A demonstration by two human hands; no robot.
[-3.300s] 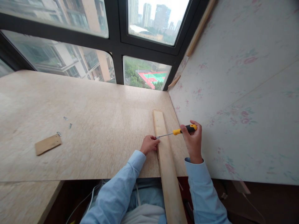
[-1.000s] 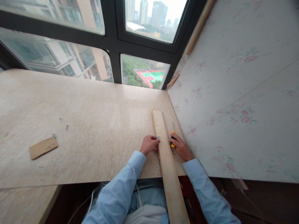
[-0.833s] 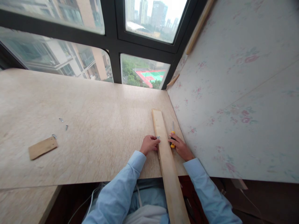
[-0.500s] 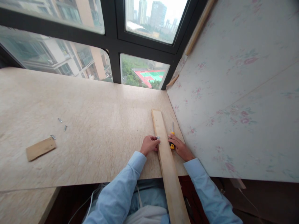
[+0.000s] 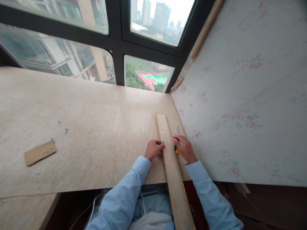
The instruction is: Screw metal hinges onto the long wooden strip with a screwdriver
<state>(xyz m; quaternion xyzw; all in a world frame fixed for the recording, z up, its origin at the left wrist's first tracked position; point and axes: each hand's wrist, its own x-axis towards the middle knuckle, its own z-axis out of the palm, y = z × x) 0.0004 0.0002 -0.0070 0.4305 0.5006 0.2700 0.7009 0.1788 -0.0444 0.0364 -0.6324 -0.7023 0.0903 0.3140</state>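
From where I stand, the left hand (image 5: 153, 149) pinches a small metal fitting (image 5: 162, 142) at the left edge of the wooden board (image 5: 171, 169). Just across the board, the right hand (image 5: 185, 148) has thumb and fingertips drawn close; I can't tell whether they pinch anything. It partly hides the screwdriver (image 5: 177, 151), which is nearer to it than to the left hand, beside the board's right edge, shaft toward the window (image 5: 116, 51). The board's long axis runs roughly the same way.

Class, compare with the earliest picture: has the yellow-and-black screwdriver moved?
Yes: the screwdriver, which crossed the wooden board, now sits right of it, pointing toward the fixed window frame.
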